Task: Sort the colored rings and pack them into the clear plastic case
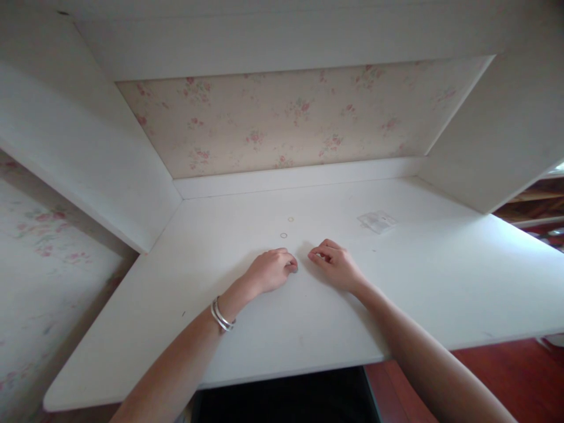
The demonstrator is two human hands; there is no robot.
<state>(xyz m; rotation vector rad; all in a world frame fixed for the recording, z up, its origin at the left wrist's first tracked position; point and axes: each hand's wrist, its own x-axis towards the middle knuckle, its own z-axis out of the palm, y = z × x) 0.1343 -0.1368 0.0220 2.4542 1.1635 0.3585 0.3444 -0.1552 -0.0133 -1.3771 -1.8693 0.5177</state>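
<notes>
Both of my hands rest on a white desk. My left hand, with silver bangles on the wrist, has its fingers curled over a small dark object pinched at the fingertips. My right hand lies a short way to the right, fingers curled, tips touching the desk; whether it holds anything I cannot tell. Two small rings lie just beyond my hands: a dark one and a yellowish one.
A small clear plastic packet lies at the back right of the desk. White side panels and a floral-papered back wall enclose the desk. Red floor shows beyond the front right edge.
</notes>
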